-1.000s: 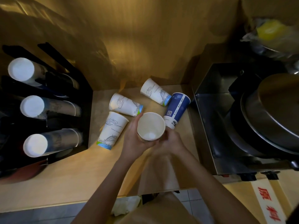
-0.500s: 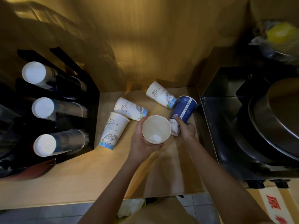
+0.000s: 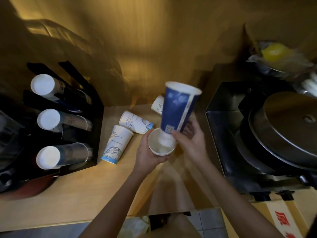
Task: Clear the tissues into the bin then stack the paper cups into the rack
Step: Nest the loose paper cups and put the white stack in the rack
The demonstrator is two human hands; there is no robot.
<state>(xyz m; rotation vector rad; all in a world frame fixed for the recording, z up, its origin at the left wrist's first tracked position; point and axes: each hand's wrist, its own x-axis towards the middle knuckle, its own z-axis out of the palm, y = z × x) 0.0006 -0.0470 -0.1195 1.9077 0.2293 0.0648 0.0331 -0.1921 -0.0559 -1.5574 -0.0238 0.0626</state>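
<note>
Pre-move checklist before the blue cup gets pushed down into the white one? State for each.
1. Left hand grips the white cup, mouth up: ok.
2. Right hand grips the blue cup near its base: ok.
3. Blue cup base inside the white cup's mouth: ok, it has entered.
4. Blue cup in line with the white cup: not ok, it tilts, rim leaning away.
5. Loose cups left on the counter: three lying cups show; not ok, still to stack.
6. Free slot in the rack: cannot tell; three stacks fill what shows.
</note>
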